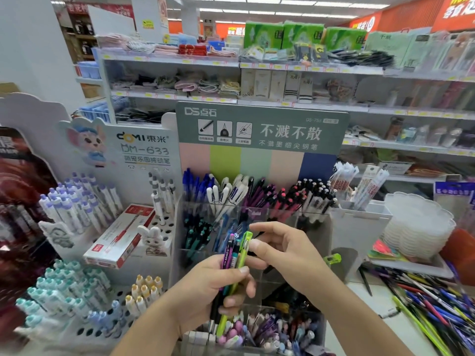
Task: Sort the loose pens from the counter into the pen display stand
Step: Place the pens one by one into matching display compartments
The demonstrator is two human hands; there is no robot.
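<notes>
We are clenching a bunch of pens [235, 260] in our left hand [213, 286], before the display stand [257, 214]; right hand [285, 250] fingers [253, 262] are pinching the green pen [243, 249]. Loose pens [431, 301] are lying on the table [377, 327], right.

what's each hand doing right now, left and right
Left hand: closed around a bunch of pens, held upright.
Right hand: fingers pinching the top of the lime green pen in that bunch.

Held pens: three, namely one lime-green plastic pen [243, 253], one purple pen [227, 254], one teal pen [234, 256]. Hands: two. Green tissue packs at 12 o'clock: three [303, 34].
</notes>
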